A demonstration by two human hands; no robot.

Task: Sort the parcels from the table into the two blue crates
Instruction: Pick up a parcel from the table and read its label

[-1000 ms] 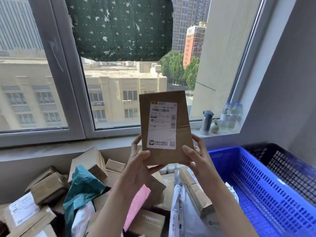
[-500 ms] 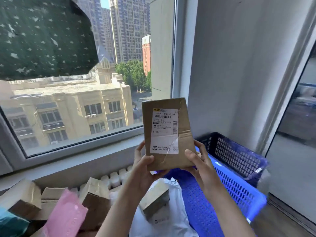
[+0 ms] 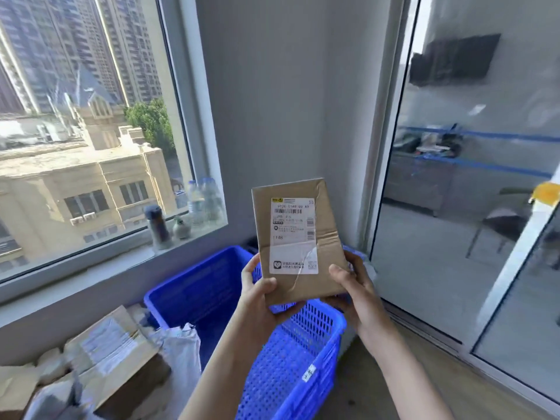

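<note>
Parcel (image 3: 299, 241), a flat rectangular pack of brown cardboard, is held up in the air by both hands, in view over the far end of the blue crate (image 3: 291, 368). Its long axis stands nearly upright, the top leaning slightly left, and its broad labelled face is turned to the camera. A white paper label (image 3: 293, 219) runs lengthwise down that face, print the right way up, with barcodes along its top and right side. The cardboard is matte and creased across its middle, and a thin pale strand curls away near the label's lower right corner. The left hand (image 3: 260, 301) grips the lower left corner, thumb pressed on the front and fingers behind. The right hand (image 3: 354, 295) grips the lower right corner the same way. The crate is glossy plastic, its walls pierced with rows of small holes. Beside its near left corner lie a taped cardboard box (image 3: 115, 359) and a crinkled white plastic bag (image 3: 178, 347). On the window sill (image 3: 121, 256) stand clear bottles (image 3: 203, 201) and a dark flask (image 3: 157, 225).
</note>
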